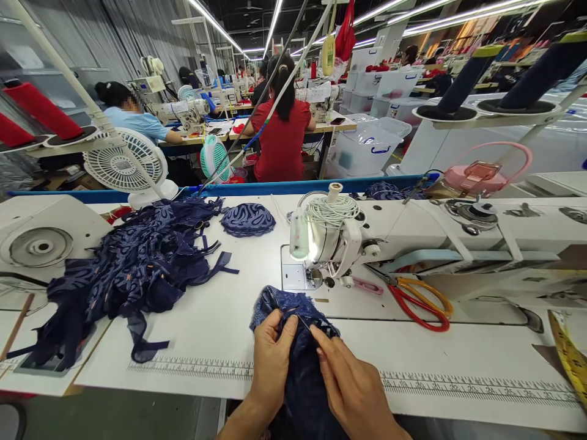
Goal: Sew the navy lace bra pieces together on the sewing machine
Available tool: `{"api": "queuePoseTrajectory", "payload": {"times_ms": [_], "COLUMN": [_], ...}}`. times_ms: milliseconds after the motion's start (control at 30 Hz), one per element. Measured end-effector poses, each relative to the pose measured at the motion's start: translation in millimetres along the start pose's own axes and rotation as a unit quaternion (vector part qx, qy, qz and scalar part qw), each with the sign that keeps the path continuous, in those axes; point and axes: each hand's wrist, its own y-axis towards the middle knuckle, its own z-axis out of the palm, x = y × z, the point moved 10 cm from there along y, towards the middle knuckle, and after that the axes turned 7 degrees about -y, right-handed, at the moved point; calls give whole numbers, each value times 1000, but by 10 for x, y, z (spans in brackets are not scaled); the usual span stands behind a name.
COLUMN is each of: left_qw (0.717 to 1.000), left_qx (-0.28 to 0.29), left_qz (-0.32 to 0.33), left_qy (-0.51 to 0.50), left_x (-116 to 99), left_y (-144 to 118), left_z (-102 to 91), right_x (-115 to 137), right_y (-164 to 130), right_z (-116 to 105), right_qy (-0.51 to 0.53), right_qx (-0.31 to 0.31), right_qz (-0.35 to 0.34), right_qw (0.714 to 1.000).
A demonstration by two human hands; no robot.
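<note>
The navy cloth (308,382) is hanging over the near edge of the tabletop (202,330), in front of the sewing machine (408,214). Its long axis is running from the machine toward the person, with the frayed, lacy end pointing away and the smooth, sheer-looking length drooping lapward. The left hand (270,357) is pinching the lace between thumb and fingers; close beside, the right hand (353,379) is gripping a slim dark tool (303,320), too small to identify. Leftward, a crumpled, swirl-patterned pile (137,256) is trailing flat straps.
</note>
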Motion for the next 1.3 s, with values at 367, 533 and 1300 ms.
{"api": "queuePoseTrajectory", "payload": {"times_ms": [367, 533, 1300], "left_qw": [999, 999, 950], "left_qx": [-2, -5, 76], "left_qz": [22, 37, 137], "left_qy": [23, 32, 270], "left_x": [-6, -12, -246], "left_y": [-4, -2, -210], "left_z": [-10, -25, 256], "right_x": [-19, -5, -76], "right_y": [-11, -28, 84], "right_z": [-9, 5, -159], "right_qy": [-3, -10, -128], "right_qx": [8, 3, -68], "right_qz": [-3, -5, -5], "right_qw": [1000, 1000, 989]}}
